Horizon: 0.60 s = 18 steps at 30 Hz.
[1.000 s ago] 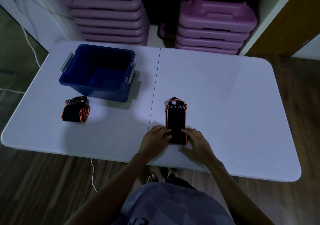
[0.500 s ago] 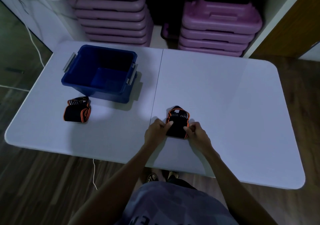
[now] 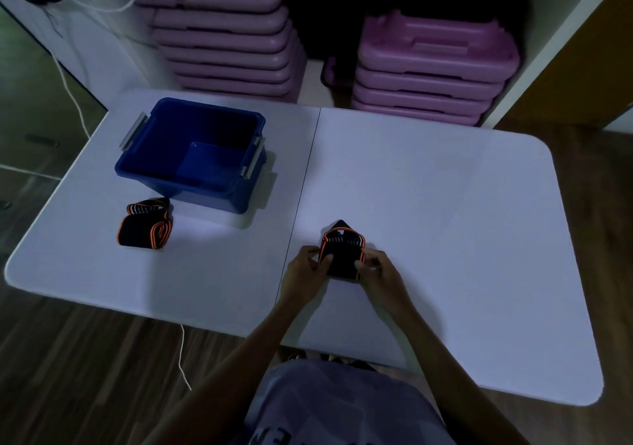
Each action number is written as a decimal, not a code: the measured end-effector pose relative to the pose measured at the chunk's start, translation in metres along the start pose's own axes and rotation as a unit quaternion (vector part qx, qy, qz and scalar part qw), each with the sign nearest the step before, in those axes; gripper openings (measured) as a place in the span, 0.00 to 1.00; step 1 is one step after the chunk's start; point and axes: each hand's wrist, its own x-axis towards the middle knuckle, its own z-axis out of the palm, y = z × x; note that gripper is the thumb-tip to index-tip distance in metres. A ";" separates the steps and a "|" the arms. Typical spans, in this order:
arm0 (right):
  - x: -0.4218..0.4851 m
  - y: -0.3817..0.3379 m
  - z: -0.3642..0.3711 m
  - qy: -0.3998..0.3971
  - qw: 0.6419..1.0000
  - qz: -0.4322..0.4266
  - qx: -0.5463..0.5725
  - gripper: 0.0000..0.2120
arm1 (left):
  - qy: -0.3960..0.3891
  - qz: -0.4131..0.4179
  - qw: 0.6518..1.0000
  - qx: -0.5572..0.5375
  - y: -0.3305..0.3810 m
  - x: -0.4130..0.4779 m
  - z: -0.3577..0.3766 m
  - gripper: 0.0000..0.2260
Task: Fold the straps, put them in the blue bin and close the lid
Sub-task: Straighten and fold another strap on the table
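Note:
A black strap with orange edges (image 3: 342, 252) lies folded into a short bundle near the table's front middle. My left hand (image 3: 306, 270) pinches its left side and my right hand (image 3: 378, 270) pinches its right side. A second folded black and orange strap (image 3: 145, 229) rests alone on the table at the left, just in front of the blue bin (image 3: 147, 167). The bin stands open at the back left with grey latches on both ends. No lid is in view.
The white folding table (image 3: 445, 222) has a seam down its middle. Stacks of purple plastic steps (image 3: 431, 68) fill the shelf behind the table. A white cord (image 3: 68, 91) hangs at the far left. The floor is wood.
The strap in my hands went from a long flat band to a short thick bundle as both hands folded its near end forward. The other strap and the bin have not moved.

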 end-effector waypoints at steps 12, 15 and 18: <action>0.000 -0.040 0.004 -0.022 0.990 0.121 0.062 0.09 | -0.055 0.086 0.991 -0.086 0.000 0.009 -0.007 0.27; -0.003 -0.051 0.008 -0.003 0.994 0.089 0.059 0.09 | -0.065 0.087 0.979 -0.175 0.000 0.006 -0.011 0.25; 0.001 -0.073 0.011 0.023 1.000 0.018 0.004 0.09 | -0.092 0.097 0.972 -0.195 0.018 0.007 -0.031 0.22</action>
